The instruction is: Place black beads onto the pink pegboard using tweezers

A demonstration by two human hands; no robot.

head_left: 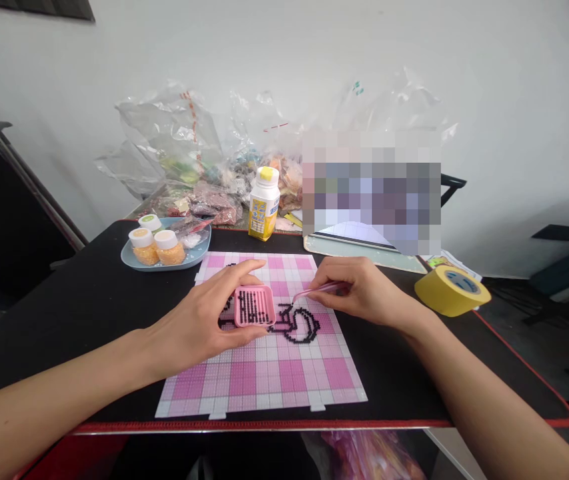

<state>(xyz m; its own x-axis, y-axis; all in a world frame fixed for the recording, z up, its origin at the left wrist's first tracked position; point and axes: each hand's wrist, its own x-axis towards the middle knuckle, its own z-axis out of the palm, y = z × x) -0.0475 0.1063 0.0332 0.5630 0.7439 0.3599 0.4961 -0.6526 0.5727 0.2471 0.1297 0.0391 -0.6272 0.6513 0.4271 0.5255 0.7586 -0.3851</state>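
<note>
The left hand (199, 310) holds the pink tray (268, 303), thumb on its near side and fingers round its far side; black beads (248, 308) lie in the tray's grooves, mostly toward the left; the tray is over the middle of the checked board (289, 375); the right hand (359, 287) pinches the tweezers (320, 289) in a narrow grip, their tip pointing left at the far part of a black bead outline (317, 327), just right of the tray; whether the tip touches or grips a bead I cannot tell; the board lies on a black mat (89, 333); far left, a blue plate (195, 253) bears three jars (169, 249); a bottle (263, 207) stands beyond the board; yellow tape (444, 293) lies at right.
</note>
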